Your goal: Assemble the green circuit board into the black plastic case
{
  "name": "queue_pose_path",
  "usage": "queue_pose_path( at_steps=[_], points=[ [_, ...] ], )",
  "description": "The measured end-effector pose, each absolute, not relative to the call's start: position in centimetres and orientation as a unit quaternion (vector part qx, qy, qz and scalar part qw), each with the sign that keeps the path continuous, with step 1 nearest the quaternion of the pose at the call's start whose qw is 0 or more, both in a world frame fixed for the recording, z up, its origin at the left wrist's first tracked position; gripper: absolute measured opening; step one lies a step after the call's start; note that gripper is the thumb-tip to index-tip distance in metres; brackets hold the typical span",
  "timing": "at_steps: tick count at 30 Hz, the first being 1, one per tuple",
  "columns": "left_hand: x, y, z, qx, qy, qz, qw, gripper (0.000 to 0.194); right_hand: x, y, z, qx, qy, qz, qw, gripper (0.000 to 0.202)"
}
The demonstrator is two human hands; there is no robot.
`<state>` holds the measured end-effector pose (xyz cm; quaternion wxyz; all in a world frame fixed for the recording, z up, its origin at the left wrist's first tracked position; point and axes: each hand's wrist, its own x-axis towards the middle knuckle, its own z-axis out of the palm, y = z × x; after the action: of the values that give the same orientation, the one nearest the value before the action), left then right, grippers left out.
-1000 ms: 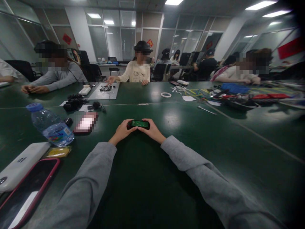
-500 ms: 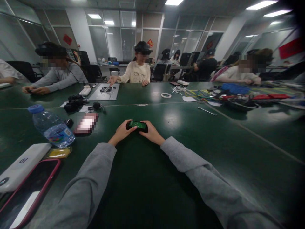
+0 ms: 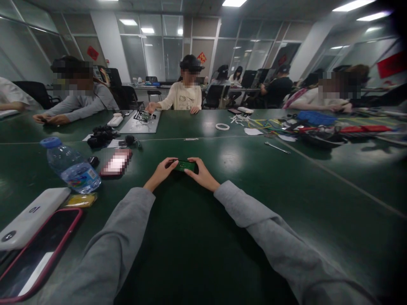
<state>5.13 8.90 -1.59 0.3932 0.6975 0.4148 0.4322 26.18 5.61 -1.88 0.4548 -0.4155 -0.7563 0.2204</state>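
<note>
A dark smartphone [image 3: 185, 165] is held sideways just above the green table, with a green picture on its screen. Around its left end my left hand [image 3: 163, 171] is closed, the thumb at the screen's left edge. My right hand [image 3: 202, 173] grips the other end, and its thumb lies over the lower right of the screen. Left of my hands lies a phone in a reddish case [image 3: 117, 162], its screen blurred out. Beyond it are a clear water bottle [image 3: 71, 167] with a blue cap and a small black object [image 3: 93, 161].
At near left lie a white device [image 3: 34, 216], a pink-cased phone [image 3: 41, 254] and a yellow packet [image 3: 81, 200]. Farther off are black gear [image 3: 101, 137], a white ring [image 3: 222, 126], a wrench [image 3: 277, 147] and tangled cables [image 3: 318, 127]. A person opposite handles parts over a grey board [image 3: 125, 123].
My right thumb has moved in over the screen, while my left thumb has drawn back toward its edge. The person opposite has lifted black parts off the board. The view has shifted slightly.
</note>
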Motion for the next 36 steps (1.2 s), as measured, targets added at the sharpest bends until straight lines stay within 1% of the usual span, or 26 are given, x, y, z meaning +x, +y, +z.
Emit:
queue_pose_path(
  at_steps=[3,6,9,15,20,26,29,33,36],
  points=[
    [5.1,9.0,-1.7,0.686,0.41,0.441,0.408,0.044,26.5,6.3,-2.4,-0.427,-0.706,0.31,0.472,0.042],
    [5.1,9.3,-2.0,0.68,0.413,0.441,0.417,0.045,27.0,6.9,-3.0,-0.43,-0.694,0.342,0.465,0.035],
    [5.0,9.8,-2.4,0.675,0.416,0.45,0.41,0.044,27.1,7.1,-3.1,-0.43,-0.718,0.309,0.452,0.029],
    [5.0,9.7,-2.7,0.677,0.412,0.462,0.398,0.044,26.6,6.4,-2.4,-0.431,-0.743,0.231,0.457,0.027],
    [5.0,9.8,-2.8,0.669,0.442,0.468,0.373,0.046,26.1,5.7,-2.0,-0.43,-0.763,0.149,0.459,0.029],
    [4.8,9.9,-2.8,0.667,0.451,0.468,0.364,0.037,26.0,5.5,-1.9,-0.45,-0.765,0.107,0.448,0.036],
    [4.8,9.8,-2.7,0.672,0.452,0.464,0.358,0.036,25.8,5.2,-1.6,-0.466,-0.777,0.046,0.42,0.038],
    [4.8,9.8,-2.8,0.67,0.453,0.47,0.353,0.036,25.2,4.0,-0.8,-0.491,-0.806,-0.077,0.321,0.045],
    [4.8,9.8,-2.8,0.67,0.452,0.471,0.355,0.036,24.9,3.3,-0.3,-0.477,-0.831,-0.125,0.258,0.049]
  ],
)
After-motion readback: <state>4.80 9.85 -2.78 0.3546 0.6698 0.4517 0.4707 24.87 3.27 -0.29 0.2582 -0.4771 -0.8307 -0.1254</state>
